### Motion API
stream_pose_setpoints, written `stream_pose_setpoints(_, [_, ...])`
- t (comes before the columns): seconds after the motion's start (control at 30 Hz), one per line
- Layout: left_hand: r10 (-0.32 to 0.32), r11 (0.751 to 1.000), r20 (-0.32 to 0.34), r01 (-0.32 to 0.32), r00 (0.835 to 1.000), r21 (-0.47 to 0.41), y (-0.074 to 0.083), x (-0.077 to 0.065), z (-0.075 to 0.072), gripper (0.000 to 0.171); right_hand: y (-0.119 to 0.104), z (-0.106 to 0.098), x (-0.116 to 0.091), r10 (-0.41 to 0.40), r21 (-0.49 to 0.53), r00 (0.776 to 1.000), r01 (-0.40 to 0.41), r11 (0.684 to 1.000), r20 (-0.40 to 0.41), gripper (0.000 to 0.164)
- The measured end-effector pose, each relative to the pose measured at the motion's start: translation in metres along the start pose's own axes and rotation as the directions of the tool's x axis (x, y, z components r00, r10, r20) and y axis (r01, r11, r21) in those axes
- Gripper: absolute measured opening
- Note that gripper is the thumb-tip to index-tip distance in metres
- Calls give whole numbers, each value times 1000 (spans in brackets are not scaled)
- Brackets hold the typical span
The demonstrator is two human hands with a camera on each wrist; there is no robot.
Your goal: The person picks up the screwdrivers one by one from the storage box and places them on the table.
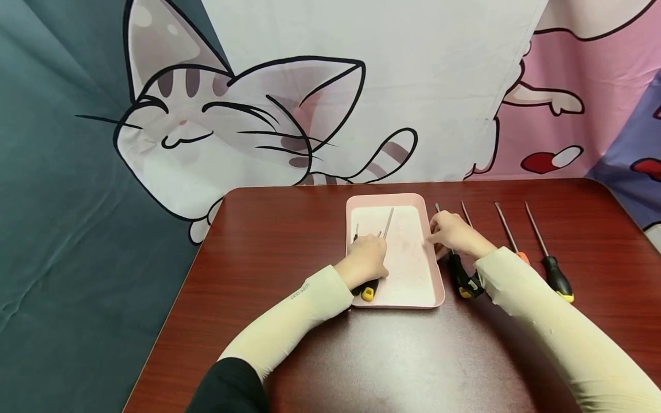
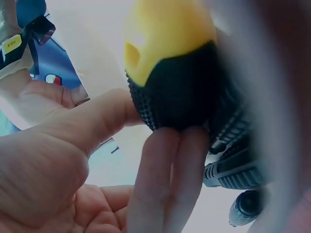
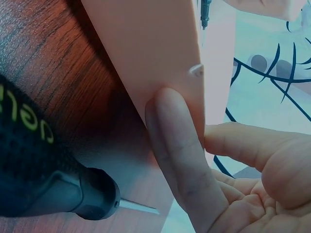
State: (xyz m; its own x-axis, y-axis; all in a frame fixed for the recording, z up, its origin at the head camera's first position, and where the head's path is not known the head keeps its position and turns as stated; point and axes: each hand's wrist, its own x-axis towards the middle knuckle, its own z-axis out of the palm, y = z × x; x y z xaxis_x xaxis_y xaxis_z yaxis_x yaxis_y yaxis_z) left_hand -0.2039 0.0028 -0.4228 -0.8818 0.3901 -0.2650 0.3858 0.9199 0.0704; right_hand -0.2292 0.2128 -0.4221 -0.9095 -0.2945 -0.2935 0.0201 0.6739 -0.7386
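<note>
A pink tray (image 1: 413,252) with a white inside lies on the table, several screwdrivers in its left half. Over these, my left hand (image 1: 368,258) grips a screwdriver (image 2: 170,82) by its black handle with a yellow end; thumb and fingers close round it in the left wrist view. Its handle end (image 1: 368,293) shows below the hand, its shaft pointing to the back. My right hand (image 1: 457,232) pinches the tray's right rim. In the right wrist view its fingers (image 3: 172,121) lie along the outer wall (image 3: 150,43), with the thumb on the inner side.
Right of the tray, several screwdrivers lie on the brown table (image 1: 279,241). A black-handled one (image 1: 462,275) is partly under the right hand, an orange-handled one (image 1: 523,256) partly behind the sleeve, and a black and yellow one (image 1: 558,278) farther right. A cat-print curtain (image 1: 248,115) hangs behind.
</note>
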Motion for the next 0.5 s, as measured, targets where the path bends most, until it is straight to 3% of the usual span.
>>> stream_pose_setpoints(0.27, [-8,1000,24,8,1000,-2,-2,1,2,35,2,4,1,10,13,1000,-10,1000,-24,18])
stream_pose_setpoints(0.5, [37,999,18,-37,999,1,-6,-1,-3,35,2,4,0,-2,5,999,2,1000,-35,17])
